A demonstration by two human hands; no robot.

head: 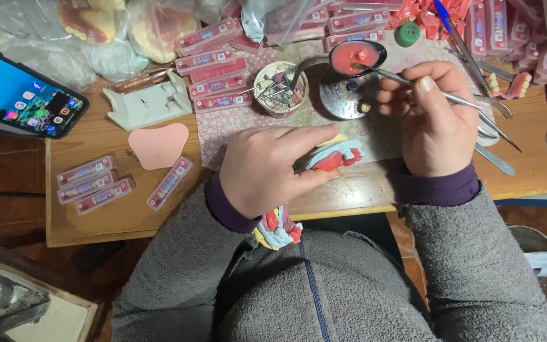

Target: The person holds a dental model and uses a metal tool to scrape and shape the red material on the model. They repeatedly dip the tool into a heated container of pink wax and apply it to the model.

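Wooden and cluttered, the worktable [115,218] runs across the view above a grey fleece lap, its grain worn and its far half covered by a pale patterned cloth. Nearest the body, the left hand [267,168] curls its fingers and thumb around a dental model [335,156], a lumpy piece of red wax with white and pale yellow parts, held just above the table's front edge. The right hand [435,120] pinches a slim metal wax spatula [406,81] between thumb and fingertips, pen-fashion, its tip reaching into a small spoon-like ladle of glossy red molten wax [354,56] that sits over a round metal burner base [340,95]. By the look of it, the step in hand is loading the tool with wax; the next move would seem to call for carrying that drop across to the model steadily before it sets. To the left lie a smooth pink wax sheet [158,145], flat boxes of red tooth cards [93,183] and a white plaster block [150,101]. Further off stand a round cup of burs and small tools [280,87], more stacked red cards [213,66], loose steel instruments [495,130], a lit smartphone [23,92] and crumpled plastic bags holding casts [96,31].
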